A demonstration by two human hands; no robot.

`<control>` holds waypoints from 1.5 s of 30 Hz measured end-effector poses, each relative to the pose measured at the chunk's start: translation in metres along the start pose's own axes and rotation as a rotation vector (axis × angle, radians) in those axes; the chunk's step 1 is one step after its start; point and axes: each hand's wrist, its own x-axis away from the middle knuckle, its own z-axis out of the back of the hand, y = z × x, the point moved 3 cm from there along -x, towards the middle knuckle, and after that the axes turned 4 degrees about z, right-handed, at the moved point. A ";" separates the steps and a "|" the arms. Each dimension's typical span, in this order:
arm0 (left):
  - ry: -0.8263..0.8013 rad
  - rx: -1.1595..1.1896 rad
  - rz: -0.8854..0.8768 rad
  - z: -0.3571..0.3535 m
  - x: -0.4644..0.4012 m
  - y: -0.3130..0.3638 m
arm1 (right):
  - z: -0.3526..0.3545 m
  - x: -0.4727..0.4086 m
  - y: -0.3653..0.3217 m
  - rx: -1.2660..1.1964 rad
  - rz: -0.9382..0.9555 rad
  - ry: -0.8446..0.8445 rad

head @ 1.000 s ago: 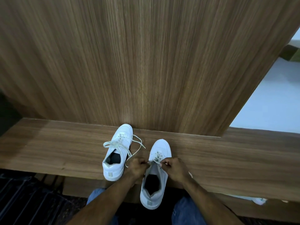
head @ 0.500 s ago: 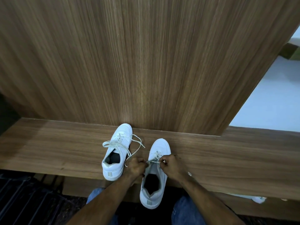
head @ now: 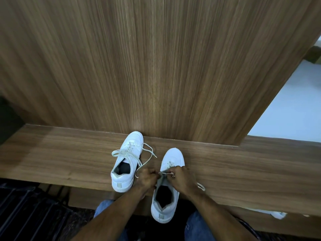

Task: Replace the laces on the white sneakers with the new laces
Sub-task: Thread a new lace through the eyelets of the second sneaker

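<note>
White lace (head: 164,172) of near sneaker (head: 167,188) in both hands' pinching grip: left (head: 147,178), right (head: 180,180).

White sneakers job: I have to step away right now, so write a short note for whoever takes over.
Left hand and right hand: each pinches the lace stretched across the right sneaker.
Right sneaker: toe toward the wood panel, heel hanging over the bench edge; a lace end trails beside the right wrist.
Left sneaker: on the bench, laced, ends loose and untied.
Old or new laces: cannot tell.
Left: finish the right sneaker, check the left.
</note>
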 end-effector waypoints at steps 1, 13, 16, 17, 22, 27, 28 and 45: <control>0.000 -0.001 0.000 0.000 0.000 0.000 | -0.001 -0.001 -0.001 0.009 -0.008 0.008; -0.014 0.011 0.016 0.002 0.007 0.003 | -0.004 0.002 -0.004 0.001 -0.072 0.058; -0.025 0.018 0.030 0.002 0.009 0.003 | -0.006 0.004 -0.004 -0.041 -0.089 0.080; -0.031 0.019 0.038 0.002 0.012 0.006 | -0.007 0.005 -0.005 -0.047 -0.091 0.082; -0.064 0.125 0.079 0.004 0.023 0.013 | -0.012 0.002 -0.008 -0.042 -0.081 0.068; -0.165 0.171 0.281 0.010 0.026 0.013 | -0.010 0.000 -0.011 -0.048 -0.011 0.078; -0.169 0.136 0.277 0.009 0.028 0.014 | -0.009 0.000 -0.010 -0.042 0.010 0.076; 0.051 0.909 -0.036 0.087 0.016 0.152 | 0.016 0.022 0.019 0.150 -0.017 0.017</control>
